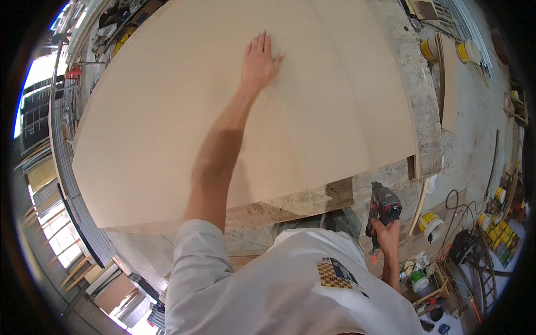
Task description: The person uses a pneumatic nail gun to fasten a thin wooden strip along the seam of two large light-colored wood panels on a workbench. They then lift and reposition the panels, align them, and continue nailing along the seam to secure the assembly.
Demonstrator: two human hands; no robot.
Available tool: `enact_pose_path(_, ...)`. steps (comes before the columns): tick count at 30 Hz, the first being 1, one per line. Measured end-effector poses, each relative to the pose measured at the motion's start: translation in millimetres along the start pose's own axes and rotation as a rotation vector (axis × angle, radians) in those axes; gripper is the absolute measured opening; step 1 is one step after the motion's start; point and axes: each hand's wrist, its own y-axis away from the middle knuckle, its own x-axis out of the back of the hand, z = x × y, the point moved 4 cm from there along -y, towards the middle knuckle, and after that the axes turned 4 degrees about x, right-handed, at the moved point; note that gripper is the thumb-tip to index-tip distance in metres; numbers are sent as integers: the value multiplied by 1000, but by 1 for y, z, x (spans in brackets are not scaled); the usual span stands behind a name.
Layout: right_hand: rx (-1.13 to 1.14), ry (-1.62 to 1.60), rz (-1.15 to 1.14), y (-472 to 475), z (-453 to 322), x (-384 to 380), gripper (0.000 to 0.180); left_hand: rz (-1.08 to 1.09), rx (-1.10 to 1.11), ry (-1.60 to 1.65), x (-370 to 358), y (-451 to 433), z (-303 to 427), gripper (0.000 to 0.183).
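A large pale wood panel (pixel 159 109) lies across a worn, stained worktop (pixel 425 109) in front of me. My left hand (pixel 259 63) rests palm down far out on the panel, thumb spread, holding nothing. Down at my right side, my right hand (pixel 387 234) grips the handle of a black nail gun (pixel 386 203) with red details. The tool hangs beside the near right corner of the worktop, apart from the panel. Its nose cannot be made out clearly. A faint line runs lengthwise along the panel's right part; whether it is a seam I cannot tell.
Right of the worktop, plastic buckets (pixel 431 225) and leaning board offcuts (pixel 450 83) stand on the concrete floor. A dark hose (pixel 454 205) curls near a wooden strip (pixel 418 205). Clutter surrounds a wooden crate (pixel 435 289) at lower right. Long metal profiles (pixel 69 167) line the left.
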Motion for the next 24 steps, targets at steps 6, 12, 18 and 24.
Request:
enact_pose_path(6,43,74,-28,-6,4,13,34,53,88,41,5,-16,-8,78)
enact_pose_path(12,22,48,-58,-6,-8,15,32,-161,73,125,29,180,115,89)
enact_pose_path(18,54,-5,-145,-9,-25,24,34,-376,110,200,64,318,159,87)
enact_pose_path(24,23,-19,3,-18,-11,52,37,-203,151,8,55,192,100,80)
